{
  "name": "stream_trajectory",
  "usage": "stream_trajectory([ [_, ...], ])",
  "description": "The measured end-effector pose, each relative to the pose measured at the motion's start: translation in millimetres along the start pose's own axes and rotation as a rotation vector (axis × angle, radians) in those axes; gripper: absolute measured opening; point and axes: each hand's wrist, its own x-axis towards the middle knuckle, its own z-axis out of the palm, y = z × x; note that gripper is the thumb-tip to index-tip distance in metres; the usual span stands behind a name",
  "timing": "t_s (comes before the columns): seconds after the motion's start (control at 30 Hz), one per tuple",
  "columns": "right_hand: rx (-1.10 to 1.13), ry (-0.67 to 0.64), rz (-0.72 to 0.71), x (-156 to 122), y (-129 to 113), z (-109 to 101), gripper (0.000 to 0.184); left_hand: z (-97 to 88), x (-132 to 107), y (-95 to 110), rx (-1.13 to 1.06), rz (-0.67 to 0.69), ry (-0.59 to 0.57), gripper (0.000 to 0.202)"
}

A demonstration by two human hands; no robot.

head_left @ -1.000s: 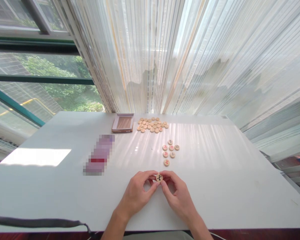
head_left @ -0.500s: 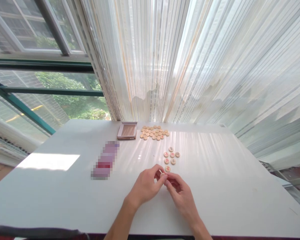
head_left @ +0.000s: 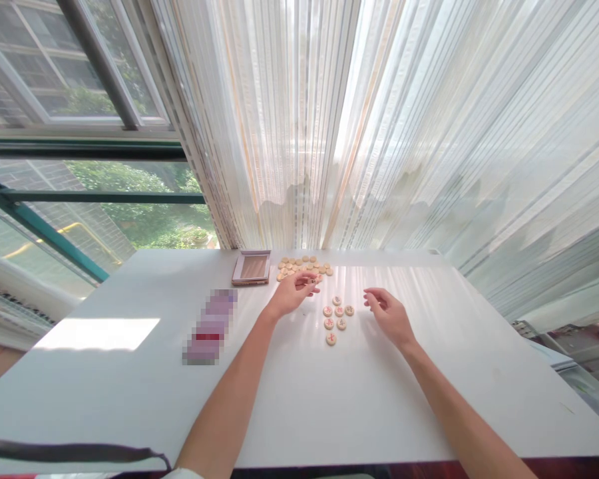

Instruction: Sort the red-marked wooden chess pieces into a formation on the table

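Background: we see a pale striped curtain (head_left: pixel 279 133) behind the tabletop (head_left: pixel 299 406), and to its left a green-barred window (head_left: pixel 104 197) giving onto foliage and brickwork.
Left hand (head_left: pixel 295 293): reaches toward the far edge, thumb and fingertips pinching a small round piece (head_left: pixel 314 281) with a dark mark, its character too small for us to read.
Right hand (head_left: pixel 388 314): lies to the right of the marked group, fingers loosely bent, grasping nothing that we can see.
Marked group (head_left: pixel 339 311): seven wooden discs lie face up between and nearer us than the hands, four with red characters and three with dark ones.
Far cluster (head_left: pixel 305 259): many pale discs lie close together, partly hidden by the left hand; we cannot tell whether the hand touches them.
Shallow box (head_left: pixel 254 267): rests just left of the far cluster, brown inside with a light rim.
Purple item (head_left: pixel 212 326): blurred into blocks, lies nearer us than the box.
Dark strap (head_left: pixel 64 451): crosses our lower left corner.
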Motion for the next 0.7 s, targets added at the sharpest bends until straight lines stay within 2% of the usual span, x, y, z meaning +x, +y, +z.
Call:
stream_trajectory([
  [0.1,-0.014,0.054,0.017,33,15,7,0.038,0.7,13,-11,0.035,0.003,0.050,0.031],
  [0.17,-0.018,0.065,0.020,44,22,15,0.038,5.0,27,-13,0.064,0.012,0.053,0.033],
  [0.27,-0.025,0.055,0.012,48,28,22,0.035,10.3,48,-11,0.097,0.033,0.036,0.033],
  [0.37,-0.033,0.038,0.001,44,31,22,0.034,11.4,56,-8,0.102,0.025,-0.011,0.035],
  [0.5,-0.045,0.019,-0.010,42,32,20,0.032,7.0,34,-9,0.055,-0.022,-0.083,0.038],
  [0.7,-0.062,-0.005,-0.021,42,28,20,0.029,-6.3,-36,-19,0.058,-0.137,-0.153,0.040],
])
